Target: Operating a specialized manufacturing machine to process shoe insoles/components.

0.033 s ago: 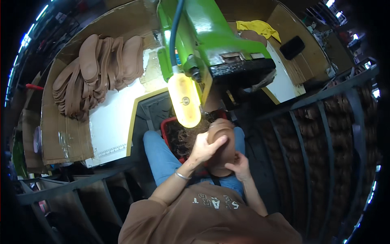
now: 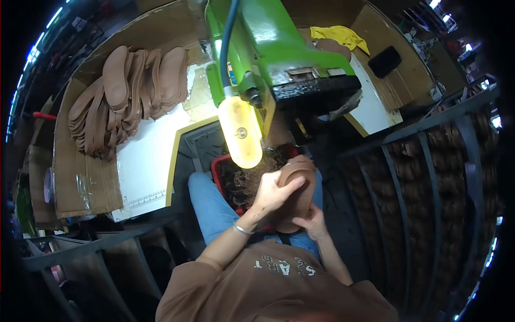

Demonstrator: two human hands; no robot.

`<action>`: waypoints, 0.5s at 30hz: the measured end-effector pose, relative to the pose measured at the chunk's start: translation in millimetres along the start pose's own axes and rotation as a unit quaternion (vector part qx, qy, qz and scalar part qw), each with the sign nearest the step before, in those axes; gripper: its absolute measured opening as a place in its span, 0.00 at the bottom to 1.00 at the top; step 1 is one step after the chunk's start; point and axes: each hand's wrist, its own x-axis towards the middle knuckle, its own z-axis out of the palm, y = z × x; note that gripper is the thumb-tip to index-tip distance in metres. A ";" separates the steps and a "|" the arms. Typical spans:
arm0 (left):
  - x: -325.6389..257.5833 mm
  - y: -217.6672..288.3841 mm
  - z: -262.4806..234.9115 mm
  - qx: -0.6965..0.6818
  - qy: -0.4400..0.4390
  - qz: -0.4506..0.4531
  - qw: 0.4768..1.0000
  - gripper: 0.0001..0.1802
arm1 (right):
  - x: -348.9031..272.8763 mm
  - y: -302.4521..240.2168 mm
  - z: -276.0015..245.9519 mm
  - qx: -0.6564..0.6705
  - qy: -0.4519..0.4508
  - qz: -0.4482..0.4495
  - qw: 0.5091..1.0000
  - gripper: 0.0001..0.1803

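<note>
Green machine (image 2: 292,45): I see it ahead, beyond both hands.
Brown soles (image 2: 298,201): above the lap, between the hands; long axis points away from the body, far end leaning right.
Left hand (image 2: 272,193): clamped on their far half, nearer the machine.
Right hand (image 2: 314,223): gripping their near right edge.

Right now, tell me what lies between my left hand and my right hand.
In the head view, brown soles span the stretch between the left hand and the right hand; their number is unclear.
</note>
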 end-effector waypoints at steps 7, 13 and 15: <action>16.8 34.7 -12.5 0.064 0.075 0.043 0.994 0.15 | -10.8 5.6 8.5 -0.023 -0.032 0.060 0.997 0.27; 3.1 25.0 -11.5 -0.009 0.124 0.112 0.986 0.15 | -14.6 -46.2 -35.1 0.068 0.056 -0.021 0.996 0.31; 4.6 23.9 -9.5 -0.028 0.127 0.113 0.985 0.15 | -1.7 -69.0 -49.5 0.050 0.085 -0.085 0.991 0.26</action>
